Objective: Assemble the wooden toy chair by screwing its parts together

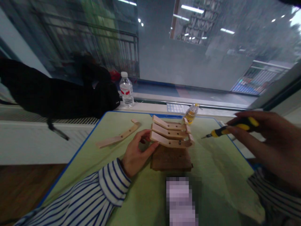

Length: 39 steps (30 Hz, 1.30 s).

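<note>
My left hand pinches the left end of the nearest pale wooden slat. This slat and two others sit side by side over a brown wooden block. Each slat is bent, with holes and an upturned right end; a dark screw head shows in one hole of the nearest. My right hand holds a yellow-and-black screwdriver in the air, right of the slats. Its tip points left and touches nothing. A loose slat of the same shape lies on the table to the left.
The green table has a blue edge. A pixelated rectangular object lies near me. A small yellow-labelled bottle stands at the back, a water bottle on the window sill. A black bag or coat is at left.
</note>
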Motion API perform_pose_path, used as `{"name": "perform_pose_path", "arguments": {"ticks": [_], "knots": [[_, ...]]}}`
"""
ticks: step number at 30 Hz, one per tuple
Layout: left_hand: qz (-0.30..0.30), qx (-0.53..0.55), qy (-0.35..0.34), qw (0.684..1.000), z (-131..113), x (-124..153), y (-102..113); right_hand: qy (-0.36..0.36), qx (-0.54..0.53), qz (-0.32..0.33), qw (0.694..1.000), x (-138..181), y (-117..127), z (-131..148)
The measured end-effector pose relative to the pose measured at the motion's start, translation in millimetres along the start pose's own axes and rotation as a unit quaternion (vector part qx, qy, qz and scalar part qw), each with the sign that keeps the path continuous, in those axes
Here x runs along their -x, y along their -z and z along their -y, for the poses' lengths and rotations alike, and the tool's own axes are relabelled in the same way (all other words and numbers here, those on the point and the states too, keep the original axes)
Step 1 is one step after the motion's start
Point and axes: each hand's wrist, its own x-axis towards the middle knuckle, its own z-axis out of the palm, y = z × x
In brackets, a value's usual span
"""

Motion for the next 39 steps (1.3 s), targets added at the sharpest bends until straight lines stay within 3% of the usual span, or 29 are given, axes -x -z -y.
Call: {"name": "perform_pose_path", "arguments": {"ticks": [2, 8, 11, 39], "knots": [[0.003, -0.004, 0.002, 1.0, -2, 0, 1, 0.01, -0.022, -0.031, 0.999, -10, -12, 9], [-0.003, -0.012, -0.002, 1.0, -4, -1, 2, 0.12, -0.071, 0.005, 0.99, -27, -58, 13], [-0.003, -0.016, -0.01, 1.0, 0, 0, 2, 0.141, -0.076, 0.04, 0.986, -26, -71, 10], [0.007, -0.011, 0.007, 1.0, 3, 4, 2, 0.213, -0.067, 0.074, 0.972, -22, -87, 14]]}}
